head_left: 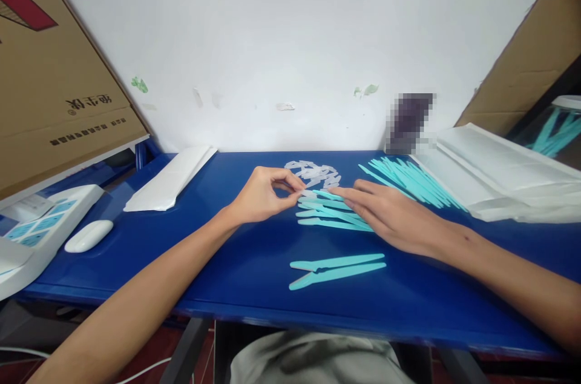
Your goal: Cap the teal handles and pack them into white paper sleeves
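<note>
My left hand (271, 193) pinches a small clear blade cap (309, 194) between thumb and fingertip, at the blade end of a turquoise eyebrow razor. My right hand (385, 208) lies over the handle end of that razor, its fingers bent down on it. Several turquoise eyebrow razors (313, 221) lie fanned beneath and in front of both hands, handles partly hidden by the right one. Just behind the fingertips is a loose pile of clear blade caps (318, 172). Closer to the front edge, two eyebrow razors (338, 275) lie side by side, blades to the left.
A larger heap of turquoise razors (415, 181) lies at the back right, beside stacked white packets (508, 178). On the left are a white pouch (170, 181), a white mouse (89, 236) and a white device (54, 220). Cardboard (59, 69) flanks the blue table (218, 275).
</note>
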Motion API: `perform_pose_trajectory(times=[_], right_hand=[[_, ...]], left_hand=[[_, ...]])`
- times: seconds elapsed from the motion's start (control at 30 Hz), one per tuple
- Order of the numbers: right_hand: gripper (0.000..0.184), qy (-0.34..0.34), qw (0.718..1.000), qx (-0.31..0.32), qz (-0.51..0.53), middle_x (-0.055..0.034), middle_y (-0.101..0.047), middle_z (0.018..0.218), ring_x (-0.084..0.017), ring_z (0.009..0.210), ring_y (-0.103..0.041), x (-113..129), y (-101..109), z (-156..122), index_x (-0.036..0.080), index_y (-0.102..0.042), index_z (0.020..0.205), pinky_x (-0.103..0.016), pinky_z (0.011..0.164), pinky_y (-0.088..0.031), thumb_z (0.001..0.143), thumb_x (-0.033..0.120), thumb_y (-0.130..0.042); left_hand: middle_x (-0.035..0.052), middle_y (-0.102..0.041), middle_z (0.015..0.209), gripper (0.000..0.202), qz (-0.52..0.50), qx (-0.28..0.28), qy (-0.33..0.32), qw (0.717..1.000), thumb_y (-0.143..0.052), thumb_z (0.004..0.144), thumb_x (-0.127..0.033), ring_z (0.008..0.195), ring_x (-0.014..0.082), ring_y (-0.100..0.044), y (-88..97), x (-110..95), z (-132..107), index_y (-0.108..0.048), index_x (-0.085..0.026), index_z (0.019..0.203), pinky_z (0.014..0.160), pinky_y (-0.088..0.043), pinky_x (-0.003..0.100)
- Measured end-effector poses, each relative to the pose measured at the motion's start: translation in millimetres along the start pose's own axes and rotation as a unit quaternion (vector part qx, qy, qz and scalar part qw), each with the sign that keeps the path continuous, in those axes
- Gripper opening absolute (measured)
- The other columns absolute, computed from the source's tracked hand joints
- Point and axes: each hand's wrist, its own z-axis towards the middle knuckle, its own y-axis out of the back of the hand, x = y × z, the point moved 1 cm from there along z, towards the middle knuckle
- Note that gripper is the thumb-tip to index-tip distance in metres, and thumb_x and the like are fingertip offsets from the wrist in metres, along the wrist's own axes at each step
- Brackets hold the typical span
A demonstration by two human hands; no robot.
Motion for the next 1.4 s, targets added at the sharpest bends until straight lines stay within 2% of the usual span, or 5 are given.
perform_pose_trajectory(times=[0.23, 0.77, 1.07, 1.23, 1.4], right_hand=[[0.046, 0.017, 1.0, -0.004, 0.023, -0.0057, -0.059, 0.085, -0.017, 0.067, -0.057, 1.7, 2.1, -0.1, 0.02, -0.055, 0.144, -0.029, 0.06, -0.044, 0.107, 0.032, -0.029], [0.044, 0.02, 0.996, 0.015, -0.09, -0.0082, -0.065, 0.09, -0.016, 0.059, -0.057, 0.9, 2.5, -0.1, 0.02, -0.056, 0.142, -0.025, 0.051, -0.037, 0.102, 0.021, -0.037], [0.04, -0.044, 0.987, 0.001, 0.156, -0.0086, -0.073, 0.112, -0.022, 0.095, -0.067, 4.9, 5.1, 5.6, 0.023, -0.066, 0.126, -0.033, 0.079, -0.051, 0.105, 0.04, -0.037], [0.041, -0.075, 0.972, 0.017, 0.221, -0.0048, -0.07, 0.092, -0.018, 0.075, -0.06, 12.5, 8.0, 7.0, 0.021, -0.068, 0.112, -0.029, 0.068, -0.044, 0.105, 0.045, -0.035], [0.045, -0.099, 0.941, 0.061, 0.319, -0.0006, -0.057, 0.074, -0.014, 0.064, -0.046, 16.9, 13.1, 6.1, 0.019, -0.068, 0.102, -0.027, 0.062, -0.039, 0.103, 0.051, -0.036]], left_hand=[[0.0092, -0.078, 0.087, 0.012, -0.052, -0.004, 0.072, 0.996, -0.076, 0.079, -0.023, 0.077, 0.0171, -0.074, 0.8, -0.1, 1.1, -0.071, -0.012, 0.079, 0.074, -0.064, 0.028], [0.0087, -0.077, 0.085, 0.019, -0.07, 0.007, 0.104, 0.992, -0.08, 0.079, -0.03, 0.076, 0.0173, -0.073, -4.1, -0.2, 0.3, -0.076, -0.012, 0.084, 0.073, -0.062, 0.028], [0.0096, -0.077, 0.089, 0.024, -0.168, -0.019, 0.12, 0.978, -0.086, 0.073, -0.034, 0.078, 0.0194, -0.072, -12.4, -2.0, 3.2, -0.08, -0.015, 0.086, 0.072, -0.063, 0.031], [0.0083, -0.078, 0.079, 0.031, -0.185, -0.068, 0.151, 0.969, -0.088, 0.069, -0.039, 0.073, 0.0208, -0.074, -17.8, -3.2, 3.1, -0.081, -0.014, 0.086, 0.072, -0.063, 0.031], [0.0078, -0.078, 0.08, 0.03, -0.147, -0.091, 0.102, 0.98, -0.09, 0.067, -0.038, 0.071, 0.0199, -0.074, -21.6, -9.0, 0.2, -0.081, -0.014, 0.083, 0.063, -0.062, 0.027]])
